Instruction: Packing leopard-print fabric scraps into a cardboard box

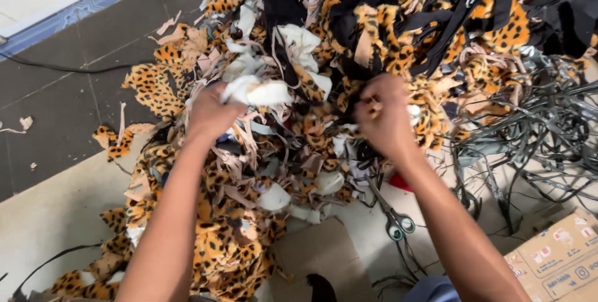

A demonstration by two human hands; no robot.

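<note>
Left hand [212, 112] clenched on white scrap [258, 92], right hand [386, 115] fisted on leopard-print scraps [430, 115] atop the floor heap [230, 240]; likely tangling with straps [536, 134], or burying the scissors [389, 212].

I'm getting even, soft daylight across the whole view, and nothing is casting hard shadows. The pale strip at top left is glaring slightly. My hands are smearing a little with motion blur, while the fabric pile is holding reasonably sharp. The edges are bending outward from the wide lens.
</note>
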